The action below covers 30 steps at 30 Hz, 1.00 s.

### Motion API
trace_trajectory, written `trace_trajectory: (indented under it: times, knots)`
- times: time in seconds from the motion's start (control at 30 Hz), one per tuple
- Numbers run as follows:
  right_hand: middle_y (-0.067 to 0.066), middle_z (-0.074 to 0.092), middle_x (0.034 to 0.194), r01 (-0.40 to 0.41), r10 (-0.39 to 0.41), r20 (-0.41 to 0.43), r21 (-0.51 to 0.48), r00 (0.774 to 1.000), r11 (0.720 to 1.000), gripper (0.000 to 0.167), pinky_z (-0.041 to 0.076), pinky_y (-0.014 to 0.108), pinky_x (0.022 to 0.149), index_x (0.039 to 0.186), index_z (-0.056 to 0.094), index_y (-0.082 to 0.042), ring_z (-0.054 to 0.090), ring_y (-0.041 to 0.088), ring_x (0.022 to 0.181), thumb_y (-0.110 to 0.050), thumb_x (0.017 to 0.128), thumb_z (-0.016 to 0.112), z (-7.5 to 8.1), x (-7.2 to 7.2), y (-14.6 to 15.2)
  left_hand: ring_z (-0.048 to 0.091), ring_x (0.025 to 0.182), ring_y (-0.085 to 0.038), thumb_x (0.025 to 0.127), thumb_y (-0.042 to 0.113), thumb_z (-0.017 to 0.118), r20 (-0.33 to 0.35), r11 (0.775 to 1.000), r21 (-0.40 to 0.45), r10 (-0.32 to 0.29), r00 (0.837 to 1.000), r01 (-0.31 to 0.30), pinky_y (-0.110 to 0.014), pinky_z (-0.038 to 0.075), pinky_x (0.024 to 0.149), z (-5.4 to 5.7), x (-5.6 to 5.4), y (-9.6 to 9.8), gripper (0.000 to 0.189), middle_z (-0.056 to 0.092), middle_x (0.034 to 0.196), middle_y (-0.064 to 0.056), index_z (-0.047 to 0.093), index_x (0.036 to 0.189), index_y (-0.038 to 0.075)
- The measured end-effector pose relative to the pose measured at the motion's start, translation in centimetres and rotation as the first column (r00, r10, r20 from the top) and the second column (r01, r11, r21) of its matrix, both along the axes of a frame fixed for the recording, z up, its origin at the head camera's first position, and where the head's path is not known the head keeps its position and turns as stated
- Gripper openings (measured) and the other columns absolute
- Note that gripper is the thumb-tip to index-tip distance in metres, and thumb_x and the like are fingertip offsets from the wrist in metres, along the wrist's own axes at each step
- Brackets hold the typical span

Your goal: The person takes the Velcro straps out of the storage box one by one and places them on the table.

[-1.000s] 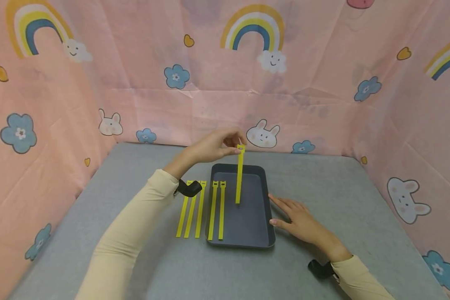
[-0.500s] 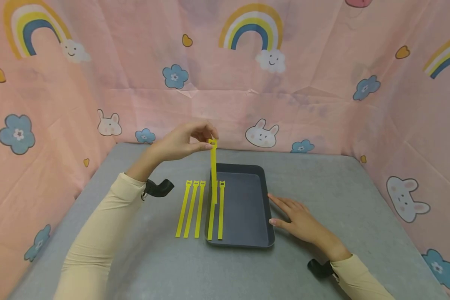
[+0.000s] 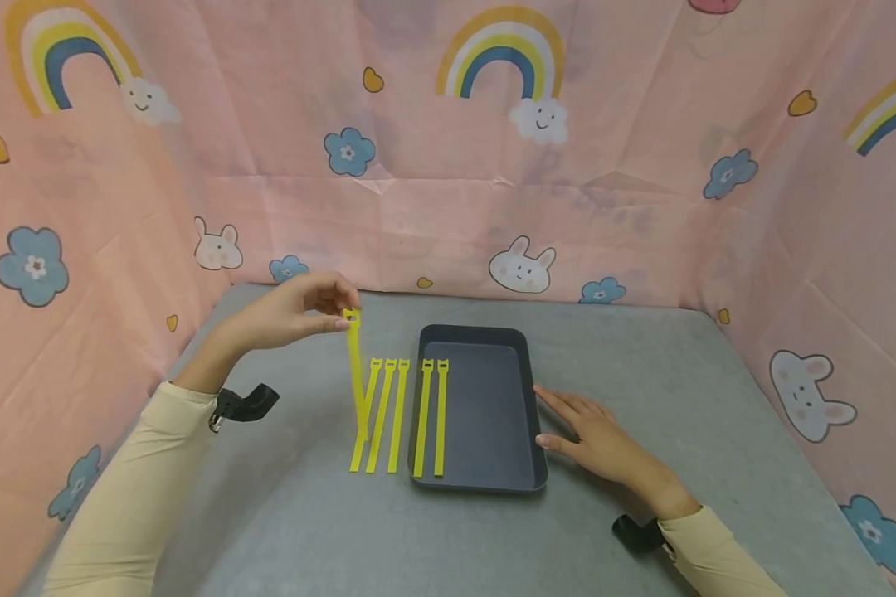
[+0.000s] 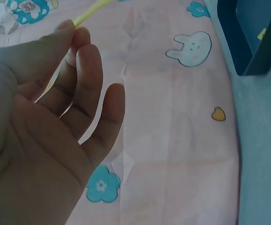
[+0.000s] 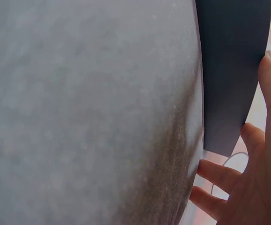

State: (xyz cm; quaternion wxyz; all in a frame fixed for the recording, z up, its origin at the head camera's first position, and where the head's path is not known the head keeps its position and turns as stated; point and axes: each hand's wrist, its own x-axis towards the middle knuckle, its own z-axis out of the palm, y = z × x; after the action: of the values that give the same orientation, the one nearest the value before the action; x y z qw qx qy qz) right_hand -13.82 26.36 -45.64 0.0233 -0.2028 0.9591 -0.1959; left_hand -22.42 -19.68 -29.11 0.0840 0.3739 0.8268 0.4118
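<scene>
My left hand (image 3: 291,315) pinches a yellow cable tie (image 3: 354,365) by its slotted head, between thumb and forefinger. The tie hangs down, its lower end overlapping the leftmost of three yellow cable ties (image 3: 382,414) on the table. Two more cable ties (image 3: 440,423) lie lengthwise at the left side of a dark grey tray (image 3: 493,406). In the left wrist view, only a short piece of the pinched tie (image 4: 95,11) shows. My right hand (image 3: 597,439) has its fingers extended, with fingertips touching the tray's right wall (image 5: 233,70) in the right wrist view.
The grey table (image 3: 672,373) reaches back to a pink patterned cloth (image 3: 433,215) that stands behind it and along both sides. A black wrist device (image 3: 246,403) sits on the left wrist, another (image 3: 637,536) on the right.
My left hand has carried the pinched cable tie leftward from above the tray to the left of the row on the table, ending lower. The right hand has stayed at the tray.
</scene>
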Motion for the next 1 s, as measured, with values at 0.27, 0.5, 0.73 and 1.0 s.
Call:
trace_trajectory:
  times: [0.27,0.5,0.73,1.0]
  knots:
    - [0.014,0.043,0.154,-0.002,0.002,-0.011,-0.006,1.000,1.000,0.075,0.023,0.071,0.109,0.158,0.023,-0.032,0.040,0.043,0.141,-0.052,0.095,0.058,0.0,-0.1,0.0,0.063,0.094,-0.012,0.095,0.010,0.066,0.047,1.000,0.002,0.003,0.999,-0.003,-0.024,0.054,0.082,-0.8,0.5,-2.0,0.019,0.062,0.105,-0.004,0.060,0.112,0.006]
    - [0.013,0.043,0.154,0.001,0.000,-0.002,0.014,1.000,1.000,0.075,0.023,0.072,0.109,0.158,0.023,-0.033,0.039,0.043,0.142,-0.054,0.095,0.057,0.0,0.0,0.0,0.062,0.087,-0.021,0.094,0.009,0.067,0.152,0.998,0.009,-0.067,0.986,0.067,-0.029,0.056,0.079,-2.2,0.3,-2.2,0.020,0.062,0.100,-0.004,0.060,0.112,0.005]
    - [0.014,0.043,0.154,0.004,-0.004,-0.004,0.003,1.000,1.000,0.075,0.022,0.073,0.109,0.158,0.024,-0.033,0.038,0.044,0.141,-0.053,0.095,0.058,0.1,0.1,0.0,0.061,0.084,-0.016,0.093,0.012,0.068,0.211,0.998,-0.023,-0.052,0.976,0.058,-0.028,0.056,0.079,-4.2,-0.7,-2.0,0.023,0.062,0.096,-0.009,0.060,0.113,0.004]
    - [0.012,0.043,0.155,0.006,-0.006,-0.010,-0.001,1.000,1.000,0.075,0.021,0.072,0.110,0.158,0.024,-0.034,0.039,0.042,0.142,-0.054,0.094,0.058,0.0,0.1,0.0,0.061,0.085,-0.015,0.094,0.013,0.068,0.201,0.994,-0.109,0.023,0.979,-0.001,-0.028,0.055,0.079,-7.2,-2.7,-2.1,0.022,0.064,0.098,-0.009,0.061,0.115,0.008]
